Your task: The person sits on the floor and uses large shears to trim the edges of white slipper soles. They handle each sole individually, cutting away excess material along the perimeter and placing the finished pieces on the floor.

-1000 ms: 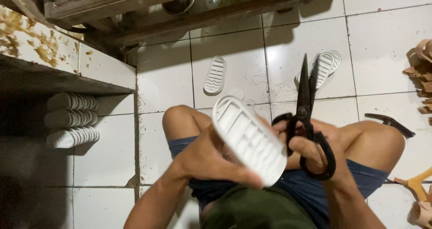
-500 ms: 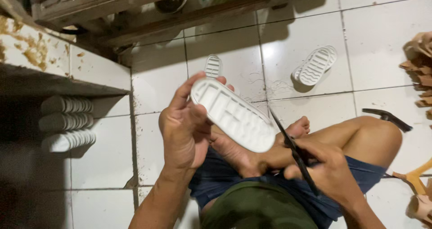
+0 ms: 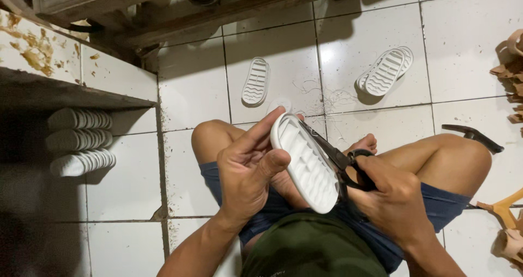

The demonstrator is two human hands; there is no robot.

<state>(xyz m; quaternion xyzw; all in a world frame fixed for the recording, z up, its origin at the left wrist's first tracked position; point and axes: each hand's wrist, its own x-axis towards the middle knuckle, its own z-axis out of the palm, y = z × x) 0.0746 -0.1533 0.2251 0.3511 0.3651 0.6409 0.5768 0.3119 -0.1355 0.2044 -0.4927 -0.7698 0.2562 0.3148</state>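
Observation:
I sit cross-legged on a white tiled floor (image 3: pixel 190 86). My left hand (image 3: pixel 248 171) grips a white ribbed shoe sole (image 3: pixel 306 162) by its left edge, thumb on the tread, index finger up along the rim. My right hand (image 3: pixel 395 198) holds black scissors (image 3: pixel 338 160), fingers through the handles. The blades lie along the sole's right edge, pointing up toward its tip.
Two more white soles lie on the floor ahead, a single sole (image 3: pixel 256 81) and a stacked pair of soles (image 3: pixel 385 71), with thin trimmings between them. Rows of soles (image 3: pixel 80 141) stand under a stained shelf (image 3: pixel 60 92) at left. A dark tool (image 3: pixel 473 136) and tan pieces (image 3: pixel 512 64) lie at right.
The scissors came down from upright in front of me to the sole's right edge. My left hand turned the sole and shifted its grip to the left rim.

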